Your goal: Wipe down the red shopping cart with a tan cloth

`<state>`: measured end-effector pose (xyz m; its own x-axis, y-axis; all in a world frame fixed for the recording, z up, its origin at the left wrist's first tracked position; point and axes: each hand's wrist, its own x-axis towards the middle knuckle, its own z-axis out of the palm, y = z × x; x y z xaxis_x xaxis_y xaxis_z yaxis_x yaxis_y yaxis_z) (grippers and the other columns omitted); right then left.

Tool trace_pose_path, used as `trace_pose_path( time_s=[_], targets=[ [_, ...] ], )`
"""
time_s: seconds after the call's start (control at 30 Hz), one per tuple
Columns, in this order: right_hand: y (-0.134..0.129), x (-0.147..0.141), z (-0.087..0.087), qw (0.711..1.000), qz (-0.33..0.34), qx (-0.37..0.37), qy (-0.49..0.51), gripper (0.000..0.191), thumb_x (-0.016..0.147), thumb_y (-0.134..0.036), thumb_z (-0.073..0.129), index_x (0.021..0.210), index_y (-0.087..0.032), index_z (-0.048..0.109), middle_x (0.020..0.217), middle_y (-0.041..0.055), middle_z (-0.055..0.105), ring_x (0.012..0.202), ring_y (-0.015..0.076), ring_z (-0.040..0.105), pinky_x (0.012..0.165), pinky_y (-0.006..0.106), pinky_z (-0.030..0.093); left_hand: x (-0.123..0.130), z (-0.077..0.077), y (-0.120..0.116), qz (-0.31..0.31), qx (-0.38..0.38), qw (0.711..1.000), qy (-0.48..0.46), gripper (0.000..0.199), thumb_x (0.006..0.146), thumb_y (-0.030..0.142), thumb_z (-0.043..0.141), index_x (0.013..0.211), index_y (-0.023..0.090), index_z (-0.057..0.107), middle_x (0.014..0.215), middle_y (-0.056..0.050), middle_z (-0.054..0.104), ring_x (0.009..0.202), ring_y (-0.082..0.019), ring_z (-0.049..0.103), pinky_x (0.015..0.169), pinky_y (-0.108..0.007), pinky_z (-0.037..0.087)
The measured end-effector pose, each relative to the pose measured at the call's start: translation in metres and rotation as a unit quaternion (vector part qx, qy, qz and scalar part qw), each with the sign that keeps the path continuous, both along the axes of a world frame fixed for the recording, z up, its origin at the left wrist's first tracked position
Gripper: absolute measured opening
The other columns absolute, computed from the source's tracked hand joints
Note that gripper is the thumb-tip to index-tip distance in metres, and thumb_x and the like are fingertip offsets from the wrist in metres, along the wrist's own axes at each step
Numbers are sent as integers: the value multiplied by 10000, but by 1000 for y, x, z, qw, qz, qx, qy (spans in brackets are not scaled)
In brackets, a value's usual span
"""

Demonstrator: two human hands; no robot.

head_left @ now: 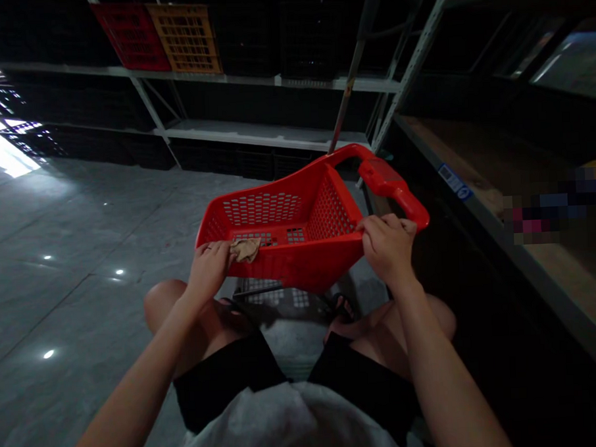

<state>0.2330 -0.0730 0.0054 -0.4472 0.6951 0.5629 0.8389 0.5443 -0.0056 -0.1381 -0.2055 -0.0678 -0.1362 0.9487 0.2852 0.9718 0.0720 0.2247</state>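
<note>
Left hand (pixel 211 265) gripping red cart (pixel 304 263) rim, touching tan cloth (pixel 246 249); right hand (pixel 390 249) gripping rim beside handle (pixel 385 179).

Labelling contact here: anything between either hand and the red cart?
Right hand: nothing visible, it's on the near rim of the red cart by the handle. Left hand: also on that rim, tan cloth at its fingers. Can't tell whether cloth runs underneath.
</note>
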Motion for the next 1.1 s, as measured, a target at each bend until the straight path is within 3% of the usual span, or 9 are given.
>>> trace_pose_path(
  time_s=[0.1, 0.27, 0.37, 0.5, 0.7, 0.8, 0.87, 0.93, 1.1],
  targets=[
    [5, -3, 0, 1000, -7, -11, 9, 215, 894, -127, 479, 881, -222, 671, 946, 33, 781, 956, 249, 561, 881, 411, 227, 53, 12, 25, -26, -41, 999, 17, 191, 996, 236, 508, 1138, 176, 621, 1153, -158, 721, 1074, -331, 690, 971, -478, 521],
    [11, 1, -1, 1000, -8, -19, 0, 199, 892, -140, 494, 870, -229, 670, 927, 34, 765, 952, 249, 559, 864, 414, 237, 191, 37, 86, -114, -17, 993, 1, 230, 1046, 293, 509, 1229, 185, 597, 1167, -108, 724, 1059, -214, 712, 854, -289, 546],
    [13, 10, -2, 1000, -6, -23, -7, 181, 904, -171, 495, 860, -227, 661, 895, 40, 751, 930, 249, 549, 856, 408, 251, 225, 43, 99, -150, 21, 988, 10, 265, 1047, 322, 523, 1252, 165, 583, 1128, -111, 724, 1041, -206, 720, 805, -273, 548],
    [18, 19, -2, 1000, 15, -21, 6, 216, 896, -157, 471, 866, -236, 670, 892, 34, 755, 937, 254, 552, 888, 413, 261, 179, 25, 82, -129, 3, 990, 54, 239, 1054, 237, 468, 1248, 175, 593, 1145, -111, 730, 990, -221, 738, 774, -302, 553],
    [29, 20, -5, 999, 30, -22, 28, 241, 897, -172, 458, 888, -237, 690, 908, 47, 763, 942, 271, 548, 889, 432, 265, 7, -2, -1, -34, 3, 994, 100, 244, 1008, 190, 415, 1115, 214, 633, 1119, -130, 753, 1022, -262, 730, 948, -415, 549],
    [34, 16, -7, 999, 31, -22, 35, 228, 885, -172, 465, 865, -234, 684, 900, 51, 763, 939, 274, 540, 884, 439, 258, -47, -5, -30, -24, 2, 994, 108, 248, 1015, 252, 379, 1086, 222, 615, 1092, -70, 759, 1034, -250, 722, 1047, -486, 520],
    [38, 12, -7, 999, 21, -18, 44, 212, 872, -170, 471, 829, -231, 670, 885, 50, 761, 936, 273, 533, 883, 443, 249, -49, -7, -30, -27, 4, 994, 110, 256, 1010, 228, 372, 1090, 212, 614, 1080, -61, 756, 1032, -234, 720, 1117, -493, 475],
    [41, 7, -6, 998, 7, -21, 51, 208, 864, -164, 468, 784, -227, 650, 878, 49, 761, 931, 269, 530, 881, 444, 241, -23, -8, -13, -30, 5, 994, 107, 262, 1007, 188, 379, 1096, 180, 625, 1072, -102, 749, 1039, -248, 717, 1099, -474, 483],
    [36, 1, -1, 998, -10, -49, 38, 229, 867, -142, 444, 766, -223, 632, 877, 52, 756, 935, 260, 533, 875, 438, 237, 120, 10, 65, -110, 4, 991, 76, 227, 1040, 243, 464, 1160, 125, 617, 1079, -142, 729, 969, -260, 716, 837, -366, 555]
  ],
)
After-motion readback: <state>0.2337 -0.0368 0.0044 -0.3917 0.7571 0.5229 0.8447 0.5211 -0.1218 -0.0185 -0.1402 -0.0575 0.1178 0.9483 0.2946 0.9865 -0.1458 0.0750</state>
